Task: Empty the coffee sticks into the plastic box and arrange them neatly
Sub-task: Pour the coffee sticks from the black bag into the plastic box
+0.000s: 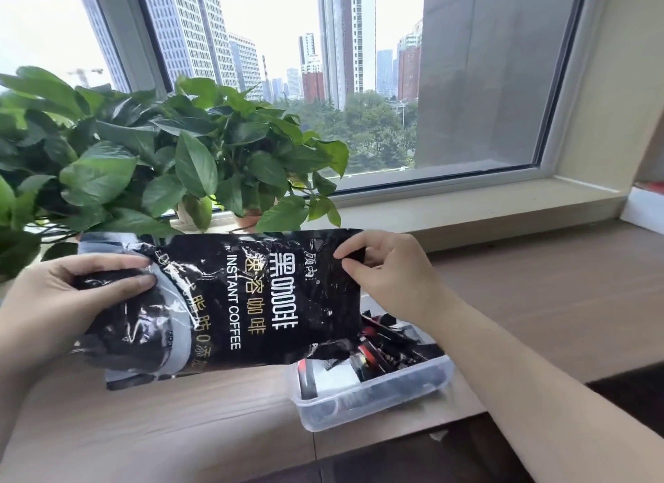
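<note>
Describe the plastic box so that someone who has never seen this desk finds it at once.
Start at the big window, then drop to the wooden desk below its sill. The plastic box sits near the desk's front edge, under the right end of the black coffee bag. It is the only clear container there, holding jumbled dark coffee sticks.

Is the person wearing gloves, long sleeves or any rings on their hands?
No gloves. The left hand and the right hand are bare, with no rings on the fingers that show. No watch or bracelet shows at either wrist. No sleeves either: both arms are uncovered all the way to the picture's edge.
</note>
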### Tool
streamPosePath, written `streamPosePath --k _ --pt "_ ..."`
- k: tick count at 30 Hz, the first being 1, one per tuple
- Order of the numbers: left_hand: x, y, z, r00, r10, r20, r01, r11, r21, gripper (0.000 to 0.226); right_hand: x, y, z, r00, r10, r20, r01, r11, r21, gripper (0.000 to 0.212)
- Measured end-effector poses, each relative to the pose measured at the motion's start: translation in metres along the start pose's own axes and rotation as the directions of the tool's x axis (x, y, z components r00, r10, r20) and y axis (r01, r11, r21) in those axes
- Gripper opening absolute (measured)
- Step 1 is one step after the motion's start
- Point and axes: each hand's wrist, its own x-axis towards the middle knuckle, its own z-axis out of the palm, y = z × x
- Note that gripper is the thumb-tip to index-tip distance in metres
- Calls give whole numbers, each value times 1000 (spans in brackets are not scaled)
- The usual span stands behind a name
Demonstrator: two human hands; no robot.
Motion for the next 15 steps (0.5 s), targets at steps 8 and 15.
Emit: streamPosePath --k 8,15 --pt "-1 -21 -6 1000 -3 -9 3 1000 31 36 5 -6 -1 995 5 100 4 996 -85 15" --pt "14 -38 -33 999 -32 30 28 990 137 39 5 -5 14 997 2 81 5 996 -93 21"
